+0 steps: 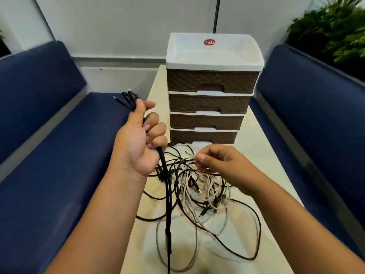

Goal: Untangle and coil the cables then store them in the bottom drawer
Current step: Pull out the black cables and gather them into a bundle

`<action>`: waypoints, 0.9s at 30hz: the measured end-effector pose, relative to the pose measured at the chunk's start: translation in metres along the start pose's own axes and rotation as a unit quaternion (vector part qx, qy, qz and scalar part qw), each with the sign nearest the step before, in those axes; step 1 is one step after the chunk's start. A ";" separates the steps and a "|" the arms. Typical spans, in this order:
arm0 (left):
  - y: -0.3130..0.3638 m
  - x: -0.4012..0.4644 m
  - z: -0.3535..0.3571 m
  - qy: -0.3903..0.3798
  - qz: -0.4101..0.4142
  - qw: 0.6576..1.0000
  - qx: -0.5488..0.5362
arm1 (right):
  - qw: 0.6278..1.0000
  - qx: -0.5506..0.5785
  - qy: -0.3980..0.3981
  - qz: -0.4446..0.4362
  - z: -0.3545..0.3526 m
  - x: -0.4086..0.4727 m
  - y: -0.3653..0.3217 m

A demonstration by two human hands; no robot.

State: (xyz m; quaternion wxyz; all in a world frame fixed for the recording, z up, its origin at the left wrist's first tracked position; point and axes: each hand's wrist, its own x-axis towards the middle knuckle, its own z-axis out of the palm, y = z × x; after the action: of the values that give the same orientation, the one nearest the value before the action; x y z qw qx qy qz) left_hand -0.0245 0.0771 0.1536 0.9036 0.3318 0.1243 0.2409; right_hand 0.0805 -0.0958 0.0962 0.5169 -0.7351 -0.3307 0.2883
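Gripping: the left hand (138, 141) curls its fingers round a bundle of black cables (165, 180), held raised above the worktop's left edge; the grip is clamped tight on the bundle.
Plug ends: several slim black connectors (126, 98) fan out above the fist, thin metal tips showing.
Hanging run: the smooth, round black strands drop straight from the fist toward the near edge of the worktop.
Right hand: the right hand (219, 163) hovers over the tangle, thumb and fingertips pinched together on thin pale strands; the grip is closed on them.
Tangle: a loose knot of cables (205, 190), thin black and off-white cords looped over each other, lies mid-worktop, with wide loops spreading toward the near edge.
Worktop: a narrow cream worktop (262, 155), matte and flat.
Drawer unit: a four-tier drawer unit (209, 99) stands at the far end of the worktop, with brown woven-pattern plastic fronts, white frames, a white tray-like top and a round red sticker.
Bottom drawer: the bottom drawer (203, 137) sits pushed in, just beyond the tangle.
Seating: dark blue fabric benches (49, 135) flank both long edges.
Greenery: leafy plants (335, 30) rise behind the right bench.
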 end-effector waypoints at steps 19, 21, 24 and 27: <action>-0.032 0.045 -0.006 0.097 0.021 0.995 0.024 | 0.889 -0.420 -0.046 0.175 -0.007 0.190 0.093; -0.035 0.047 -0.009 0.102 0.020 0.994 0.026 | 0.884 -0.430 -0.023 0.181 -0.002 0.192 0.101; -0.037 0.051 -0.012 0.109 0.020 0.993 0.027 | 0.887 -0.426 0.011 0.179 0.006 0.193 0.112; -0.036 0.054 -0.015 0.113 0.016 0.993 0.030 | 0.900 -0.397 -0.002 0.182 0.005 0.195 0.117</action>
State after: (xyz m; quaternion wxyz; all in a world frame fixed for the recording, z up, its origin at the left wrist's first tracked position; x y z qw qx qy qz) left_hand 0.0284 0.0888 0.1155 0.8695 0.3312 0.2274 0.2875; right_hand 0.2184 0.0308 -0.0324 0.1202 -0.9259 -0.2796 0.2237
